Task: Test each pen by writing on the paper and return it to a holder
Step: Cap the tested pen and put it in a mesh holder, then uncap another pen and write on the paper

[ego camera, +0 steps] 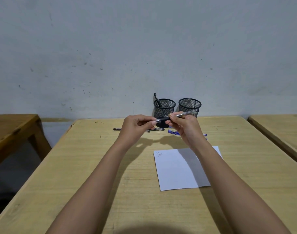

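I hold a clear pen with a black grip [186,114] level above the far part of the desk. My right hand [183,127] grips its barrel, and my left hand [137,125] pinches the cap end. Behind it stand two black mesh holders: the left holder [164,107] has one black pen [157,99] leaning in it, and the right holder [189,105] looks empty. A white paper [176,173] with a short scribble at its top left lies under my right forearm. Black pens [117,129] and blue pens [174,132] lie loose on the desk beneath my hands.
The light wooden desk [93,166] ends at a grey wall. A darker wooden table [11,130] stands to the left and another light desk [279,127] to the right, each across a narrow gap.
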Motion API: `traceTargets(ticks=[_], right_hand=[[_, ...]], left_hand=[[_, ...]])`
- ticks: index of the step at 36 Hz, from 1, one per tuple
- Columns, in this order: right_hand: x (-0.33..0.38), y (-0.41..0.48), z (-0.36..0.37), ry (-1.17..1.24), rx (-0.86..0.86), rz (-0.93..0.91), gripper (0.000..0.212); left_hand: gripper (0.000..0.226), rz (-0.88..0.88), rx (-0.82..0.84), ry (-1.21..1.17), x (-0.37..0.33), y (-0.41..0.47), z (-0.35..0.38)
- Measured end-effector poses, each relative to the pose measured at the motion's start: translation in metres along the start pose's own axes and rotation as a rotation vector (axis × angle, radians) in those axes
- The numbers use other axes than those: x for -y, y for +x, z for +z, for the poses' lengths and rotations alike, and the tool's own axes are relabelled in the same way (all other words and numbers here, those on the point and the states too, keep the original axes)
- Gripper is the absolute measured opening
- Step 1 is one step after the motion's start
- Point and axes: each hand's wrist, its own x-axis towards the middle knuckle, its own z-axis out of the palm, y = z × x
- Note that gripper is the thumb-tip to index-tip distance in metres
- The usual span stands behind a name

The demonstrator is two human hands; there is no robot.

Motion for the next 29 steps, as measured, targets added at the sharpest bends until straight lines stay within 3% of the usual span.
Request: traceTargets(ticks=[3, 8, 18, 29], right_hand=[[0.002, 0.001, -0.005, -0.016, -0.026, -0.035, 0.012], [0.023, -0.002, -0.066, 0.145, -0.288, -0.135, 0.012], [-0.008, -0.010, -0.045, 0.003, -0.249, -0.092, 0.018], [-0.018, -0.004, -0.048, -0.153, -0.257, -0.020, 0.021]], left_hand=[[0.016, 0.004, -0.009, 0.002, -0.002, -0.001, -0.005], [0.018, -0.051, -0.273, -0.031, 0.012, -0.005, -0.073], [0.006, -0.190, -0.162, 0.154, 0.048, -0.021, -0.024], [0.012, -0.142, -0.076, 0.416, 0.073, -0.018, -0.010]])
